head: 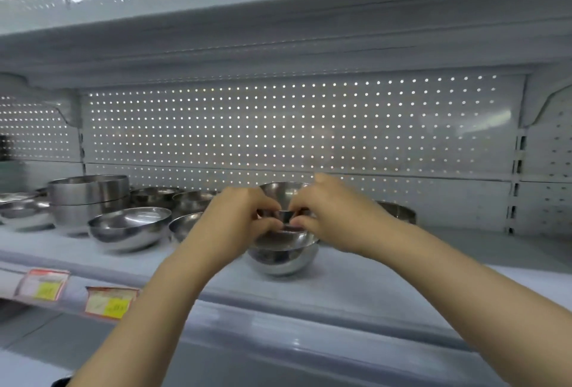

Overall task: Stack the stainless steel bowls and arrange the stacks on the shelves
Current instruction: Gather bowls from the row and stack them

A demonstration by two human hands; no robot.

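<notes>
Both hands (280,216) hold bowl (283,193) seemingly tilted, mouth toward camera.

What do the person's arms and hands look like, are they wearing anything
Both forearms are bare, with no sleeves showing. The left hand and right hand have no gloves, and no rings, watch or bracelets are visible on them. Fingernails look short and unpainted.

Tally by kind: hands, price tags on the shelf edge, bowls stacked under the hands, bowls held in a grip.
Hands: 2, left hand and right hand
price tags: 2
stacked bowls: 2
held bowl: 1
Total: 7
</notes>
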